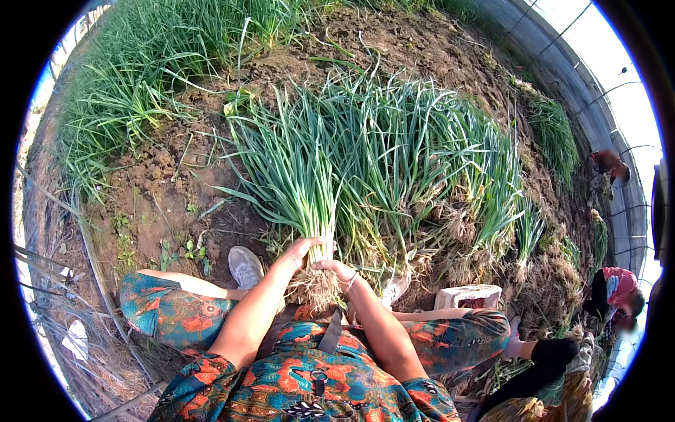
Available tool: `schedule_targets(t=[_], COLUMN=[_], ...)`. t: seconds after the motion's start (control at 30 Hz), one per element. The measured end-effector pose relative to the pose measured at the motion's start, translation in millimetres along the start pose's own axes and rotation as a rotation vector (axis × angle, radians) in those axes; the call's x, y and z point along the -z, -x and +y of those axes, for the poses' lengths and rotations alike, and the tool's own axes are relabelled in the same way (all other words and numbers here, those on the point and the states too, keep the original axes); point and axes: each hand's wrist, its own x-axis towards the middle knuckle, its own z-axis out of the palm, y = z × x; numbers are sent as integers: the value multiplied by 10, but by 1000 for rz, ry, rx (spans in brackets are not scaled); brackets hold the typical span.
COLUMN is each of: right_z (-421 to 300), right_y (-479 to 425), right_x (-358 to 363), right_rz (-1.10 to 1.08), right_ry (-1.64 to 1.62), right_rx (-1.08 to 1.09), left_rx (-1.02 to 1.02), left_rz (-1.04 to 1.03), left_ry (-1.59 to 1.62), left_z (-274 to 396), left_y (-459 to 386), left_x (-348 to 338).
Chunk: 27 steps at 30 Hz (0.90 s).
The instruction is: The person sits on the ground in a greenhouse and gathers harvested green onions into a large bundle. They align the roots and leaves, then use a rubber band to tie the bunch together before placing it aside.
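Observation:
A bundle of leek-like allium plants [311, 205] stands before me, its green leaves spread away from me and its pale stems gathered. My left hand [301, 250] grips the stems from the left, the thumb across them. Lower down, my right hand [337, 270] closes around the same stems from the right, just above the roots. A tangle of fibrous, soil-flecked roots [316, 293] hangs below both hands, towards my lap. Right of the bundle, touching its leaves, lies a broad heap of pulled plants [416, 142] with some roots showing.
Uncut green plants [142, 63] grow at the upper left beside bare soil [153, 184]. By my right knee is a white plastic stool [468, 296]. A co-worker's leg [548, 364] is close at the lower right; more people [614, 295] sit along the plastic-sheeted wall [585, 95].

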Motion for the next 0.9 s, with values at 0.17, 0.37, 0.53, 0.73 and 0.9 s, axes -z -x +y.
schedule_targets(t=[0.17, 0.37, 0.53, 0.73, 0.9], right_z=[58, -763, -889, -683, -1100], right_y=[46, 510, 591, 476, 762], right_x=[-108, 172, 1321, 1467, 532], right_rz=[-30, 596, 1570, 1432, 564], right_ry=[78, 560, 1143, 1109, -58], right_rx=[9, 568, 375, 437, 695], left_rx=[84, -77, -331, -438, -197], left_rz=[-131, -154, -330, 182, 93], left_ry=[493, 583, 278, -59, -8], left_z=[74, 1501, 2926, 2493, 1044], left_y=[180, 462, 679, 464, 142], left_x=[-58, -742, -1045, -937, 121])
